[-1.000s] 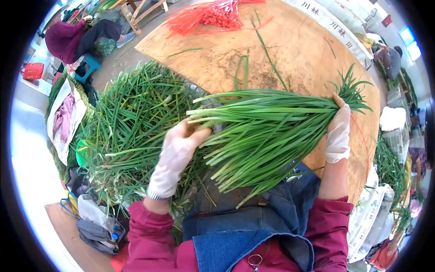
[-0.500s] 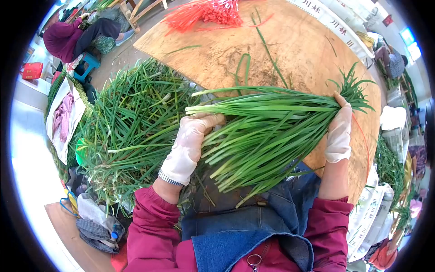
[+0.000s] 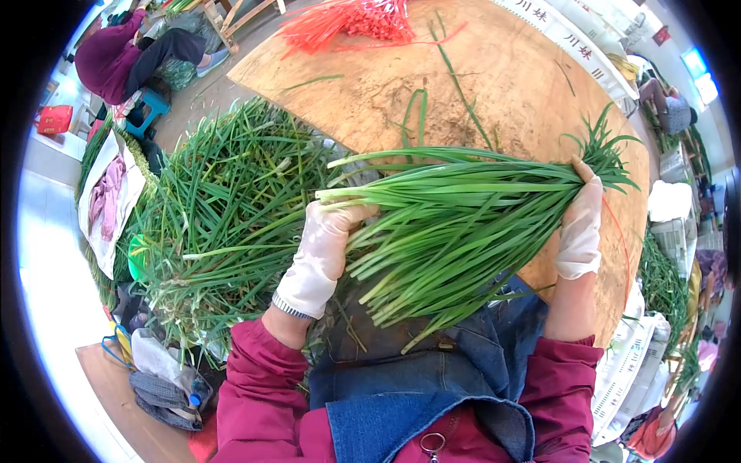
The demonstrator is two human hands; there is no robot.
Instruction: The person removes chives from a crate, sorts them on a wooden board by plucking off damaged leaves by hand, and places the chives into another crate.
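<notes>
A fanned bunch of long green garlic chives (image 3: 463, 220) stretches between my two gloved hands, over my lap and the table's near edge. My right hand (image 3: 580, 220) is wrapped round the bunch near its leafy tips, which stick out beyond the fingers. At the pale cut ends, my left hand (image 3: 323, 243) has its fingers closed on some of the stalks; the fingertips are partly hidden behind them. Lower stalks spread loosely beneath, their ends uneven. Both hands wear thin whitish gloves.
A large heap of loose chives (image 3: 231, 201) lies at my left. On the wooden table (image 3: 525, 85) are red plastic ties (image 3: 347, 27) and stray leaves. White printed sacks (image 3: 567, 38) line its far side. Another person (image 3: 116, 58) sits at the upper left, near a blue stool (image 3: 147, 112).
My left hand has shifted very slightly along the pale stalk ends, and a few upper stalks have moved apart a little. My right hand keeps its hold almost unmoved.
</notes>
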